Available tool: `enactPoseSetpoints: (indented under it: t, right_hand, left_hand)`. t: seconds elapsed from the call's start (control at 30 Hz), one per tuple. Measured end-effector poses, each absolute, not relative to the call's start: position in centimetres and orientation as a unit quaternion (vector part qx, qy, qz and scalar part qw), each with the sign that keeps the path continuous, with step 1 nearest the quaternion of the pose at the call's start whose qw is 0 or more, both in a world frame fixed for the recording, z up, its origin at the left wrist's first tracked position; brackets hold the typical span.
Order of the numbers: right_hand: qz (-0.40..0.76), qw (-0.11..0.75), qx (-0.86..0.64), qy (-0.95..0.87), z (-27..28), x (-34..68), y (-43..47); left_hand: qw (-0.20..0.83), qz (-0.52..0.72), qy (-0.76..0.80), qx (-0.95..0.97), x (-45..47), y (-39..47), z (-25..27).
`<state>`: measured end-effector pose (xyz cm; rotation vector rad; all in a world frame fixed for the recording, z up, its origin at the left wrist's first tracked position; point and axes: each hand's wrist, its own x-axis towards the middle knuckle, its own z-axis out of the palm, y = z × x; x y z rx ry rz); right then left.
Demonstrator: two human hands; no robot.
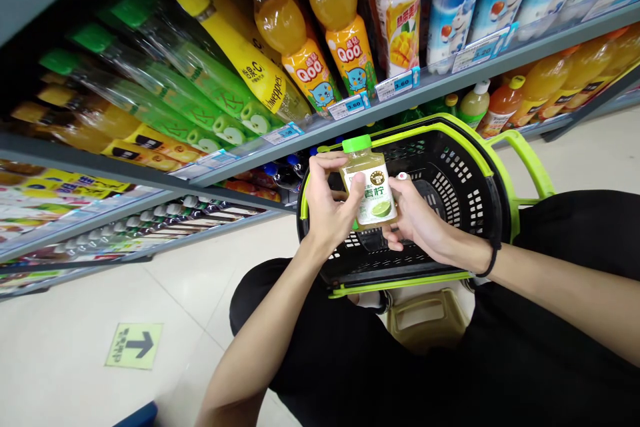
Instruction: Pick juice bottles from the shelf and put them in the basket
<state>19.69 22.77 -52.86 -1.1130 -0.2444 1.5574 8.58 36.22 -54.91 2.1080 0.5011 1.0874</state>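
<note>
Juice bottle (373, 193): between left hand (327, 203) and right hand (423, 217), above shopping basket (470, 203). Basket: before the lap (380, 380), near side of shelf (435, 90). On shelf, left to right: Schweppes bottle (265, 77), Qoo bottles (306, 70), Tropicana bottle (400, 7). Price tags (397, 85): along shelf's near edge. Sign (134, 345): on floor (65, 327), left of basket.

Bottle (370, 185): green cap (357, 143), white label (376, 195), yellowish-green juice (356, 163). Basket (423, 141): black, lime-green rim (440, 122). Wristband (495, 251): black.

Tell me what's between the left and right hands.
A green-capped bottle with a lime on its label: the left hand grips it, the right hand is at its other side. Shows in the head view.
</note>
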Motion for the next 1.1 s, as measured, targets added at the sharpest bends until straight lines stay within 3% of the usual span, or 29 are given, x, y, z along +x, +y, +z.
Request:
enactPoseSetpoints:
  t: [0.57, 1.1]
  right_hand:
    - [0.641, 0.575, -0.483, -0.157, -53.3, 19.5, 22.9]
    - [0.59, 0.573, -0.527, -0.213, -53.9, 19.8, 22.9]
  left_hand:
    - [0.34, 0.427, 0.248, 0.8, 8.8, 35.0, -54.8]
    - [0.364, 0.419, 0.192, 0.809, 8.3, 35.8, -54.3]
